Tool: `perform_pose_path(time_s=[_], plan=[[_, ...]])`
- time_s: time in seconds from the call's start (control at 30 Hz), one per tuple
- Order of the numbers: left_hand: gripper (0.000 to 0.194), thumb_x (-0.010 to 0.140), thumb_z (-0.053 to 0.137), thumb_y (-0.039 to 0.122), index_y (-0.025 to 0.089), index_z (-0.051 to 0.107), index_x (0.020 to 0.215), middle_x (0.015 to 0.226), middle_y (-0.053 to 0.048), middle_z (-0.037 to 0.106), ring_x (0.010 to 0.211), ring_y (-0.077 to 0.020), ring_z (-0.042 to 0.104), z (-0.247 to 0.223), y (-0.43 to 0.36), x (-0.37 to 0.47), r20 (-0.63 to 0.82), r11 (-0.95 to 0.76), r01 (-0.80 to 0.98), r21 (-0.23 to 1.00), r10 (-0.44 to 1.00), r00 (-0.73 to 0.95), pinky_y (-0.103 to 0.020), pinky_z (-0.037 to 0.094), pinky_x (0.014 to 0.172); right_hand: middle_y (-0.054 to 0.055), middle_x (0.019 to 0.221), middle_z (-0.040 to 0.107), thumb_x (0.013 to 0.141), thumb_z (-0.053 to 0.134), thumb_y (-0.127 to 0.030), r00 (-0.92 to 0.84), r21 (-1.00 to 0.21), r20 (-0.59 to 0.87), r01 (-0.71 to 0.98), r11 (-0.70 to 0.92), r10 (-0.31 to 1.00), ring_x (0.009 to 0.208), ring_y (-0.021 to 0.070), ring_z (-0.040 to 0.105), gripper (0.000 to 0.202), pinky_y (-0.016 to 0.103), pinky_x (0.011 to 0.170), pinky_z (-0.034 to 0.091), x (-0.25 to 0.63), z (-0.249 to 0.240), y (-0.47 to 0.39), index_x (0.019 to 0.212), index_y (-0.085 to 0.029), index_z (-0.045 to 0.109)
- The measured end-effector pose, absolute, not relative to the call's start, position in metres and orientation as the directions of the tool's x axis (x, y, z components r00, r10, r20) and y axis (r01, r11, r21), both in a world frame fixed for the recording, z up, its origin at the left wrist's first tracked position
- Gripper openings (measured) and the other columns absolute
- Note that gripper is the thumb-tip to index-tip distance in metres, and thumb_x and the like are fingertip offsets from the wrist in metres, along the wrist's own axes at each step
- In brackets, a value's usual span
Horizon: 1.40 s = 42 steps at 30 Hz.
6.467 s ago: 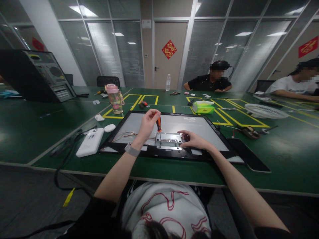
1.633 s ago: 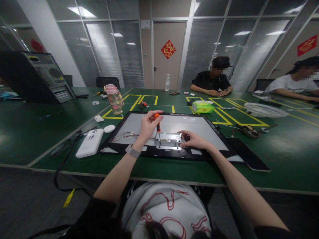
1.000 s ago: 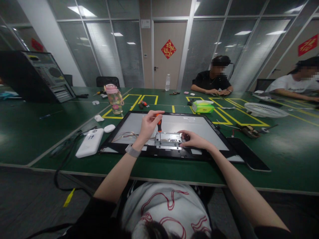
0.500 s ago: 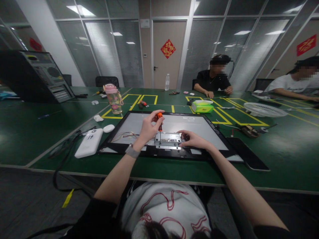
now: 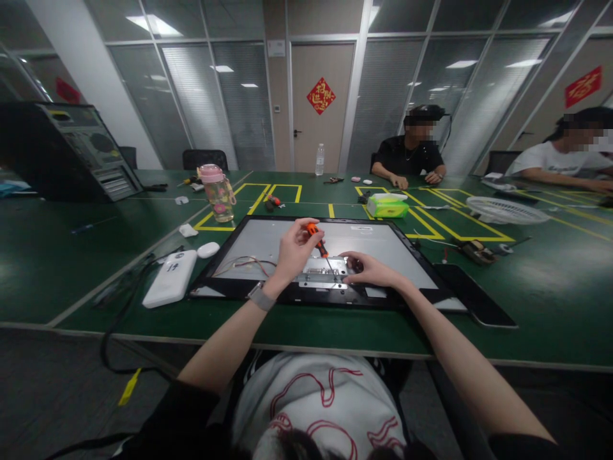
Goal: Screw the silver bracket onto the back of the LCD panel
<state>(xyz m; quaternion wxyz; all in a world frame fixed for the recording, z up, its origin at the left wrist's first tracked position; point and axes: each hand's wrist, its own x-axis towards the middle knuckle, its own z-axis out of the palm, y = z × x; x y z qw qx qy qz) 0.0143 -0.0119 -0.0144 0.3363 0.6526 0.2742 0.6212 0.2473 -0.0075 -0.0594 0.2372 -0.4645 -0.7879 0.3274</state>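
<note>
My left hand [image 5: 297,248] is closed round the handle of an orange and black screwdriver [image 5: 318,240]. The screwdriver tilts, its shaft slanting down to the right, with the tip at the right part of a silver metal bracket [image 5: 318,285]. My right hand [image 5: 371,268] curls at the bracket's right end, thumb and fingers gripping it; the fingertips are partly hidden. The bracket sits near the front edge of a large flat display panel [image 5: 253,239] with a black frame, lying on the table. Thin cables [image 5: 244,262] run over the panel to the left of my left hand.
On the left are a white power bank [image 5: 170,279], a white oval case [image 5: 208,250], a pink-lidded bottle [image 5: 218,195] and a computer tower [image 5: 71,150]. A black phone-like slab [image 5: 474,297] lies right of the panel. Beyond are green-packed tissues [image 5: 387,206]; two people sit across.
My left hand has shifted slightly right, and the screwdriver has gone from upright to slanted, its tip moving from the bracket's left part to its right. My right hand stays put.
</note>
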Motion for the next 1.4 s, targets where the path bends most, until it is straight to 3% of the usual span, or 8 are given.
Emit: perform_pose_path(time_s=[0.13,0.23,0.33,0.5,0.83,1.1,1.23,1.4], plan=[[0.028,0.082,0.067,0.033,0.020,0.059,0.105,0.088,-0.003,0.066,0.077,-0.0148,0.069,-0.013,-0.015,0.013,0.650,-0.651,-0.014,0.759,0.758,0.052,-0.027,0.055,0.074,0.001,0.086,0.053,0.070,0.074,-0.044,-0.422,-0.738,0.215,0.520,0.430,0.881,0.075,0.0149,0.051,0.060,0.028,0.070,0.044,0.245,-0.055,-0.012,0.123,-0.022,0.057],[0.027,0.082,0.066,0.032,0.020,0.058,0.105,0.086,-0.002,0.065,0.076,-0.0138,0.068,-0.009,-0.014,0.009,0.676,-0.676,-0.016,0.737,0.737,-0.018,-0.026,0.054,0.073,0.002,0.081,0.055,0.075,0.070,-0.042,-0.415,-0.679,0.369,0.490,0.546,0.831,0.075,0.0160,0.051,0.032,0.028,0.070,0.042,0.239,-0.050,-0.018,0.099,-0.021,0.070],[0.026,0.083,0.066,0.032,0.019,0.058,0.104,0.083,-0.001,0.064,0.073,-0.0128,0.068,-0.007,-0.011,0.007,0.684,-0.686,-0.024,0.727,0.727,-0.056,-0.025,0.054,0.073,0.003,0.071,0.055,0.079,0.067,-0.039,-0.474,-0.645,0.382,0.478,0.596,0.793,0.067,0.0154,0.050,0.021,0.028,0.063,0.041,0.233,-0.049,-0.023,0.080,-0.019,0.075],[0.027,0.083,0.065,0.032,0.020,0.058,0.105,0.084,-0.001,0.064,0.075,-0.0128,0.068,-0.009,-0.010,0.008,0.686,-0.688,-0.024,0.725,0.725,-0.055,-0.025,0.054,0.074,0.004,0.069,0.056,0.084,0.062,-0.039,-0.555,-0.545,0.374,0.516,0.661,0.743,0.061,0.0145,0.052,0.025,0.027,0.060,0.041,0.228,-0.053,-0.027,0.082,-0.020,0.078],[0.027,0.083,0.066,0.031,0.019,0.059,0.105,0.086,-0.001,0.064,0.076,-0.0131,0.068,-0.011,-0.011,0.010,0.670,-0.670,-0.024,0.742,0.742,-0.028,-0.025,0.053,0.074,0.005,0.072,0.055,0.090,0.057,-0.031,-0.647,-0.202,0.368,0.645,0.737,0.668,0.069,0.0168,0.054,0.023,0.027,0.064,0.040,0.225,-0.050,-0.033,0.086,-0.020,0.077],[0.028,0.083,0.066,0.032,0.019,0.060,0.107,0.089,-0.003,0.067,0.079,-0.0140,0.068,-0.018,-0.015,0.017,0.651,-0.652,-0.025,0.758,0.755,0.083,-0.026,0.055,0.076,0.001,0.072,0.055,0.082,0.063,-0.018,-0.578,-0.356,0.402,0.616,0.703,0.710,0.066,0.0143,0.051,0.005,0.024,0.063,0.039,0.224,-0.050,-0.033,0.078,-0.018,0.061],[0.029,0.083,0.066,0.032,0.019,0.060,0.108,0.090,-0.003,0.068,0.078,-0.0134,0.068,-0.019,-0.017,0.019,0.653,-0.657,-0.007,0.754,0.750,0.105,-0.026,0.055,0.076,-0.003,0.069,0.052,0.078,0.067,-0.022,-0.524,-0.422,0.384,0.633,0.649,0.760,0.060,0.0127,0.045,0.017,0.024,0.059,0.034,0.224,-0.053,-0.030,0.078,-0.019,0.051],[0.029,0.083,0.066,0.032,0.018,0.061,0.108,0.090,-0.003,0.068,0.078,-0.0131,0.067,-0.017,-0.018,0.020,0.659,-0.665,0.008,0.747,0.741,0.129,-0.026,0.055,0.077,-0.003,0.070,0.052,0.077,0.067,-0.026,-0.510,-0.457,0.355,0.636,0.622,0.783,0.061,0.0126,0.045,0.020,0.024,0.059,0.033,0.225,-0.056,-0.028,0.078,-0.020,0.049]])
